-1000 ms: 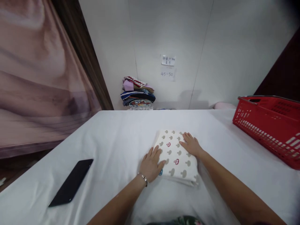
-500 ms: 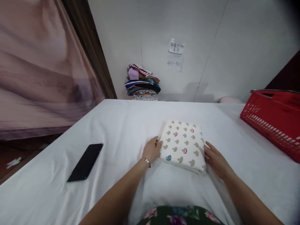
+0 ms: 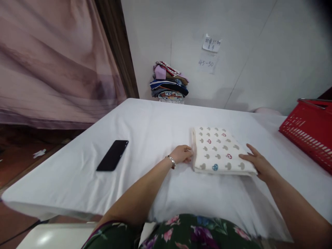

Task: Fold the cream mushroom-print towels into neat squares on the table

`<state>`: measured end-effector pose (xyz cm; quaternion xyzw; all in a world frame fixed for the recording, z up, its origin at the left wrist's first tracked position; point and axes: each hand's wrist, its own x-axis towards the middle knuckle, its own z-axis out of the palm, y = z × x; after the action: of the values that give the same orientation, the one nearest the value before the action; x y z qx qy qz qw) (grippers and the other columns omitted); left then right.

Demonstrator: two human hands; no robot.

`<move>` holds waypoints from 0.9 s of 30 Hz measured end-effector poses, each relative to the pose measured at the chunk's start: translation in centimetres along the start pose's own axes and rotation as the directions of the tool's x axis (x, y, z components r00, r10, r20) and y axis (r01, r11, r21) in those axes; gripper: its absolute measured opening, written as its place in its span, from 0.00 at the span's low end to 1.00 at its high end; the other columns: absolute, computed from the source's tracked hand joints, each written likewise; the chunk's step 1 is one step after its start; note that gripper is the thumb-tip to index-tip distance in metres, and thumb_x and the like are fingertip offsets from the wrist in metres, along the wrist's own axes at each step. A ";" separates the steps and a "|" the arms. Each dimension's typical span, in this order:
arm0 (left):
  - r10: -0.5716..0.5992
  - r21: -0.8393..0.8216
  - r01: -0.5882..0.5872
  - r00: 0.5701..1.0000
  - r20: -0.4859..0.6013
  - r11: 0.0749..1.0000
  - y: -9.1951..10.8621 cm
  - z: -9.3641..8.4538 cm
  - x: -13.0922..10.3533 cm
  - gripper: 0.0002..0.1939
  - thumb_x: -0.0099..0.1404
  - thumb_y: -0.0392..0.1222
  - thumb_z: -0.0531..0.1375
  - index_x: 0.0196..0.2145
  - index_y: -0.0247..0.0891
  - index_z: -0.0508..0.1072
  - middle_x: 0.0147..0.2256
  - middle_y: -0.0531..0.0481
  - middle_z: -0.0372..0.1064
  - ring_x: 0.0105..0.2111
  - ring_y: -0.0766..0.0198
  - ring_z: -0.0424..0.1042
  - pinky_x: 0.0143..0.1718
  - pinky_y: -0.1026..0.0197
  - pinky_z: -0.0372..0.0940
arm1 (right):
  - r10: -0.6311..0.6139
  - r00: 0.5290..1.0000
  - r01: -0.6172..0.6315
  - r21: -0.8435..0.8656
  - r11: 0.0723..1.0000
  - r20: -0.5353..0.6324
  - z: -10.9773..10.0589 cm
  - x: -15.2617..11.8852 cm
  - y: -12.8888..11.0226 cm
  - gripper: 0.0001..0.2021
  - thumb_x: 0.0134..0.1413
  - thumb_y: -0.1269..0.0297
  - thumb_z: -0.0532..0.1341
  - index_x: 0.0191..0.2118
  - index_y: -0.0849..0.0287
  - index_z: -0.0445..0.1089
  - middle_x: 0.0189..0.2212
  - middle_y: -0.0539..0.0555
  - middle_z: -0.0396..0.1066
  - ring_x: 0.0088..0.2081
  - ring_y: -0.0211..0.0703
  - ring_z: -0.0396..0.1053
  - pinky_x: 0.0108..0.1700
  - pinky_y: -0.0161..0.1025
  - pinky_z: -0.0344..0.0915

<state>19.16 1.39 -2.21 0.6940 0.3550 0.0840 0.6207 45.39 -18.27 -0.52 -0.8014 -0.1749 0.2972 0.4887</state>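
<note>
A folded white cloth [image 3: 218, 148] with grey, red and blue mushroom prints lies on the white-covered table, its layers showing along the left and front edges. Beside its left edge is my left hand [image 3: 183, 154], wearing a metal bracelet, the fingers loosely bent and apart with nothing seen in them. Whether the fingertips touch the cloth I cannot tell. My right hand [image 3: 260, 166] grips the right side of the cloth, thumb on top; the lower fingers are hidden.
A black phone [image 3: 112, 155] lies on the table to the left. A red basket [image 3: 308, 131] stands at the right. Folded clothes [image 3: 169, 84] are stacked beyond the back edge by the wall. A pink curtain [image 3: 57, 62] hangs at the left.
My left hand has slipped off the left edge to just beside it. My right thumb has come onto the cloth's top, and its right side looks spread outward. The view has shifted.
</note>
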 end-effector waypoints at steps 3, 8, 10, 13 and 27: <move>0.004 0.009 -0.004 0.999 0.044 1.000 0.4 0.8 -0.7 0.16 0.58 0.40 0.58 0.44 0.32 0.68 0.38 0.44 0.71 0.28 0.67 0.71 0.22 0.69 0.66 | 0.020 1.000 -0.020 -0.091 0.996 -0.007 -1.8 0.7 1.1 0.42 0.38 0.54 0.67 0.61 0.54 0.53 0.59 0.64 0.53 0.49 0.53 0.66 0.45 0.42 0.67; 0.004 0.033 -0.007 0.996 0.091 0.999 0.5 1.7 -1.0 0.09 0.57 0.40 0.58 0.35 0.33 0.71 0.29 0.49 0.71 0.23 0.69 0.69 0.20 0.71 0.63 | -0.294 0.948 0.209 -0.458 0.864 -0.122 -0.9 -0.8 1.4 0.33 0.44 0.51 0.60 0.57 0.56 0.58 0.55 0.59 0.60 0.53 0.54 0.61 0.53 0.50 0.60; 0.013 0.056 -0.018 0.995 0.100 0.998 0.3 2.0 -0.9 0.07 0.57 0.40 0.57 0.32 0.33 0.71 0.25 0.50 0.70 0.21 0.69 0.68 0.19 0.70 0.62 | -0.485 0.870 0.362 -0.554 0.749 -0.087 0.5 -2.3 0.7 0.28 0.48 0.51 0.57 0.55 0.55 0.61 0.55 0.56 0.60 0.53 0.54 0.60 0.52 0.49 0.61; 0.041 0.100 -0.047 0.997 0.067 0.994 -0.1 2.4 -0.5 0.07 0.57 0.40 0.57 0.29 0.34 0.71 0.21 0.52 0.68 0.19 0.69 0.67 0.19 0.69 0.60 | -0.625 0.777 0.566 -0.509 0.648 0.069 3.5 -4.9 -0.6 0.20 0.52 0.50 0.53 0.48 0.53 0.66 0.51 0.53 0.65 0.53 0.50 0.61 0.51 0.45 0.62; 0.355 0.329 -0.320 0.933 -0.050 0.888 -1.1 3.3 -0.3 0.14 0.58 0.42 0.52 0.35 0.41 0.77 0.27 0.52 0.72 0.28 0.64 0.68 0.31 0.65 0.61 | -0.463 0.822 0.533 -0.738 0.414 0.333 12.8 -5.2 -4.9 0.15 0.53 0.49 0.52 0.31 0.56 0.63 0.24 0.51 0.68 0.25 0.41 0.64 0.26 0.36 0.52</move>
<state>20.31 -1.47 -3.81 0.8297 0.2710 0.1707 0.4571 33.16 -10.29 0.95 -0.8313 -0.5377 0.0567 0.1289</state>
